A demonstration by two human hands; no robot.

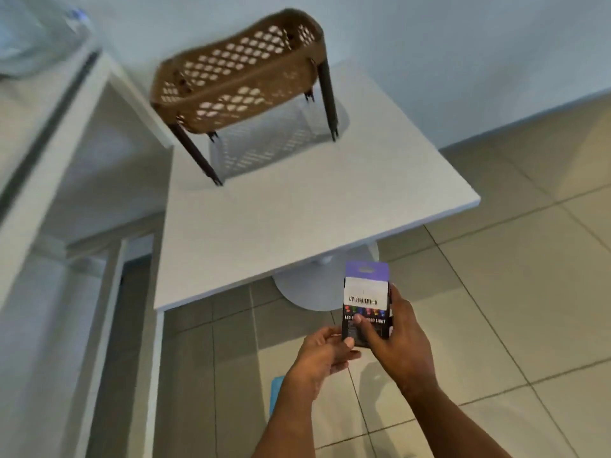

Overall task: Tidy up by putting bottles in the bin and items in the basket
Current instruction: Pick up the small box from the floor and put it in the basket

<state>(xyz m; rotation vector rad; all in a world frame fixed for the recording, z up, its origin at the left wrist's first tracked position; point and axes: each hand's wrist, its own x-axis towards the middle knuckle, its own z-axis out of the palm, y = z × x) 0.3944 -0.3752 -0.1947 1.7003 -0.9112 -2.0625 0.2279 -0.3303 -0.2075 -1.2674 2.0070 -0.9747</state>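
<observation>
Between both sets of fingers, a small boxed LED light [365, 304] stood upright over the tiled floor [496, 292].

The left hand [322, 357] pinched its lower edge; the right hand [398, 342] wrapped its side. Beyond the fingertips, the white table [297, 219] edge lay near, the brown basket [238, 74] well apart and blurred. The box print was partly covered.

brown lattice basket [238, 77], purple-topped box [366, 302]
</observation>
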